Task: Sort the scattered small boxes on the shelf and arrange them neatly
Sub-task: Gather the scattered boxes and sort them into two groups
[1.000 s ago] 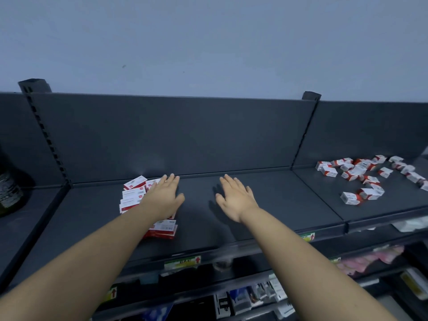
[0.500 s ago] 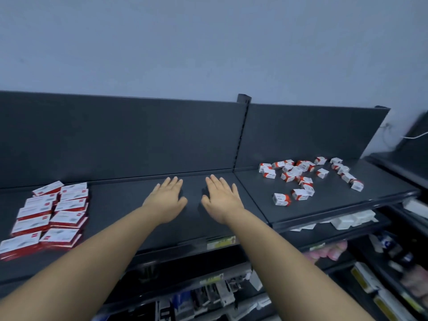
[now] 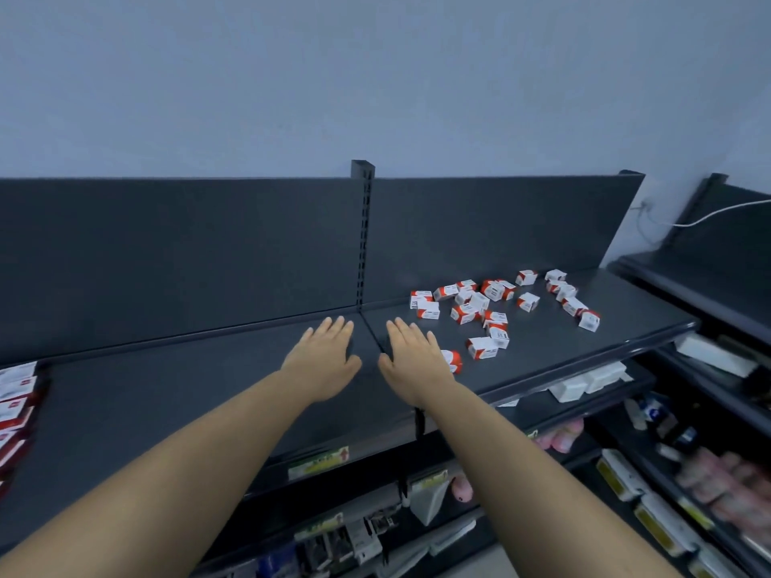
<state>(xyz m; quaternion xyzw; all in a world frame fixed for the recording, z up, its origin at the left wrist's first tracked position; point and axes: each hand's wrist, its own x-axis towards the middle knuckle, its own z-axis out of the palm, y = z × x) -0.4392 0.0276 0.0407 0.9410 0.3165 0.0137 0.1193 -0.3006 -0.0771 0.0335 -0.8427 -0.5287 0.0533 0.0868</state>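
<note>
- Lower shelves (image 3: 584, 381), nearest the camera: mixed packaged goods, partly blurred. Not part of this step.
- Left hand (image 3: 323, 356): palm down over the left bay of the shelf (image 3: 187, 394), fingers straight and close together, holding nothing. Cannot tell whether it touches the surface.
- Right hand (image 3: 411, 358): same flat posture, empty, just across the seam between the bays. It covers part of the nearest box (image 3: 454, 361).
- Small boxes (image 3: 484, 310): red and white, loosely scattered on the right bay, beyond and to the right of the right hand. Some lie on their sides, several touch or overlap, and a few stragglers sit towards the far right.
- Judgement: the step in hand is the reach into the scatter; nothing in this bay looks arranged yet.
- Method note: take the nearest box first, then draw in the stragglers. Turn each to the same face and butt them edge to edge in rows squared to the back panel (image 3: 479, 239). Boxes this light probably skid or tip if swept, so lift them singly.
</note>
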